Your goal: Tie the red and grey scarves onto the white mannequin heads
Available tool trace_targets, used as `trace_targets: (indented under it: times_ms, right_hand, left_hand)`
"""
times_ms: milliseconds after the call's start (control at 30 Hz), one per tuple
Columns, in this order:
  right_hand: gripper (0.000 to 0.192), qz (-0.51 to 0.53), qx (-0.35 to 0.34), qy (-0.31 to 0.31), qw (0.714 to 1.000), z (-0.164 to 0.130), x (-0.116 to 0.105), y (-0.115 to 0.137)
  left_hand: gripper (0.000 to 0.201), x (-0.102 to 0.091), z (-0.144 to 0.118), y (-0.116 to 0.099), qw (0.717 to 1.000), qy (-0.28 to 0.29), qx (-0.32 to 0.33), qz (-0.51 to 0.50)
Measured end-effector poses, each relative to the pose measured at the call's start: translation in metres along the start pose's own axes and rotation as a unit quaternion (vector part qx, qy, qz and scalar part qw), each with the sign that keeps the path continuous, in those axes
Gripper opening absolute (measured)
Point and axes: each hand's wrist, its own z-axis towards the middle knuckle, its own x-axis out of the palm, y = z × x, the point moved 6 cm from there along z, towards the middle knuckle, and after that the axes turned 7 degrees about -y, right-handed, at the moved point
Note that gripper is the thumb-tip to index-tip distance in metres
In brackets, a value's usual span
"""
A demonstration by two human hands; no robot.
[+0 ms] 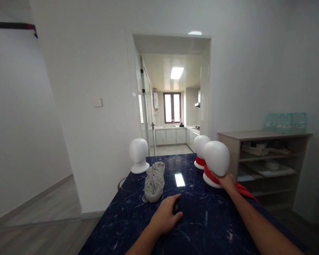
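Observation:
A white foam mannequin head (217,158) stands at the right of the dark blue marbled table (196,219), a red scarf (210,175) wrapped round its neck and trailing off to the right. My right hand (227,181) is closed at that neck, its fingers partly hidden behind it. Just behind stands a second white head (201,146) with a red band at the neck. My left hand (167,214) is over the near middle of the table, fingers apart and holding nothing. Beyond it lies a bunched grey cloth (154,182), beside a bare white head (138,155) at the far left corner.
A wooden shelf unit (266,135) stands right of the table, with a pack of water bottles (286,122) on top and trays inside. Past the table's far edge, a doorway opens onto a kitchen with cabinets (170,136). A white wall (106,141) rises at the left.

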Motion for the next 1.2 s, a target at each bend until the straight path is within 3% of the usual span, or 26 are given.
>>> trace_targets:
  times_ms: [100,300,467,533,600,667,733,933,1033,1100,1200]
  right_hand:
    - [0.096,-0.002,-0.001,0.03,1.0,0.0,0.0,0.003]
    - [0.08,-0.047,-0.046,0.05,0.997,-0.007,-0.014,0.016]
    - [0.094,-0.197,-0.133,-0.007,0.971,-0.036,-0.044,0.024]
    - [0.077,-0.269,-0.159,0.011,0.95,-0.053,-0.055,0.027]
    - [0.048,-0.3,-0.188,0.082,0.932,-0.073,-0.058,0.034]
    - [0.032,-0.28,-0.207,0.164,0.923,-0.097,-0.056,0.05]
    - [0.03,-0.237,-0.225,0.214,0.921,-0.121,-0.05,0.076]
    - [0.03,-0.149,-0.29,0.235,0.916,-0.174,-0.014,0.158]
    - [0.03,-0.113,-0.311,0.202,0.922,-0.189,0.001,0.177]
    - [0.027,-0.086,-0.323,0.174,0.926,-0.196,0.005,0.183]
    - [0.021,-0.049,-0.336,0.152,0.928,-0.202,0.006,0.186]
  left_hand:
    - [0.074,-0.001,0.0,-0.001,1.0,-0.001,0.0,0.001]
    - [0.071,-0.001,-0.002,-0.001,1.0,-0.002,-0.003,0.013]
    - [0.069,-0.001,-0.002,-0.003,1.0,-0.001,-0.003,0.014]
    - [0.068,-0.001,-0.002,-0.004,1.0,0.0,-0.005,0.01]
    - [0.067,-0.001,-0.001,-0.004,1.0,-0.002,-0.009,0.005]
    - [0.066,-0.002,-0.001,-0.004,1.0,-0.003,-0.012,0.001]
    - [0.065,-0.002,-0.002,-0.005,1.0,-0.002,-0.013,-0.003]
    - [0.059,-0.005,0.0,-0.006,0.997,-0.024,-0.017,-0.066]
    - [0.039,-0.028,0.014,0.018,0.981,-0.127,-0.091,-0.112]
    - [0.032,-0.056,0.026,0.046,0.957,-0.215,-0.168,-0.1]
    - [0.033,-0.107,0.042,0.092,0.923,-0.302,-0.235,-0.041]
